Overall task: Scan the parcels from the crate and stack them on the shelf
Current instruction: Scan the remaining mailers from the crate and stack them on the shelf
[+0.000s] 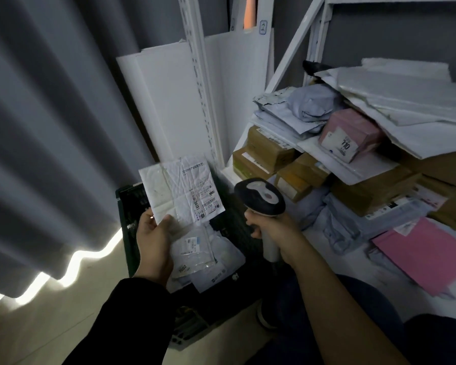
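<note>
While we look down over our arms, the grey curtain (pixel 50 127) fills everything from 7 to 11 o'clock. A white shelf (pixel 295 48) rises at 1 o'clock, and its boards from 2 to 4 o'clock carry a loose heap: brown cardboard boxes (pixel 269 151), grey mailer bags (pixel 308 106), a pink box (pixel 353 127) with a white label, and a flat pink mailer (pixel 427 256) at 4 o'clock. The dark crate (pixel 132 206) sits on the floor toward 6 o'clock, just beside the shelf's corner, with more white and clear-wrapped parcels (pixel 208 254) lying in it.

Above the crate, just left of centre, we hold a white padded parcel (pixel 179 188) upright, its creased label facing us. Our left hand (pixel 153 238) pinches its lower edge, thumb in front and fingers behind. Near it at 3 o'clock, not touching, stands the barcode scanner (pixel 261 196), head up. Our right hand (pixel 271 227) is wrapped round its handle. The index finger seems to lie on the trigger, though the dim light leaves that unsure.
</note>
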